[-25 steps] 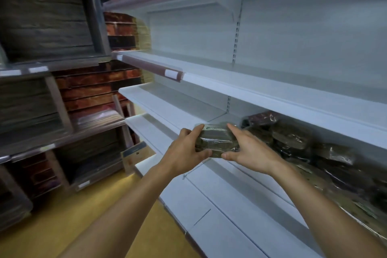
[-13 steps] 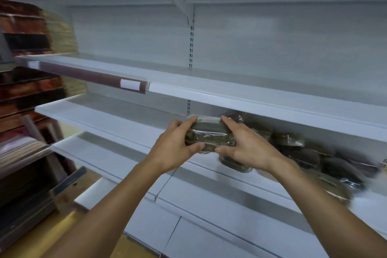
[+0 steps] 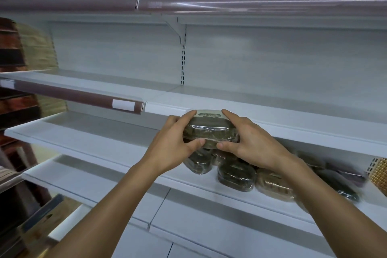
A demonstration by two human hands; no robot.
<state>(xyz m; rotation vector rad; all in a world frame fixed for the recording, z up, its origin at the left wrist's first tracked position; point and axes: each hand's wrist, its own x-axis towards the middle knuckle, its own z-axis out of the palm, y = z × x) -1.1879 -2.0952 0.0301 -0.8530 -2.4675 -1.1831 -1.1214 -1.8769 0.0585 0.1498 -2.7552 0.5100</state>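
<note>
Hands grip one clear plastic-wrapped pack of dark green food (image 3: pixel 209 130): our left hand (image 3: pixel 173 148) and right hand (image 3: pixel 251 146) clamp its ends, before the white metal shelf edge (image 3: pixel 293 130)

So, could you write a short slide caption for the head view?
Left hand and right hand hold a wrapped pack before white shelves, above similar packs.

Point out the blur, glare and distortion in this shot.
Head view: the wrapped pack between the left hand and right hand is fairly sharp; the shelved packs smear toward the right edge; glare streaks the top price rail; the wide-angle lens bows the shelf edges.
</note>
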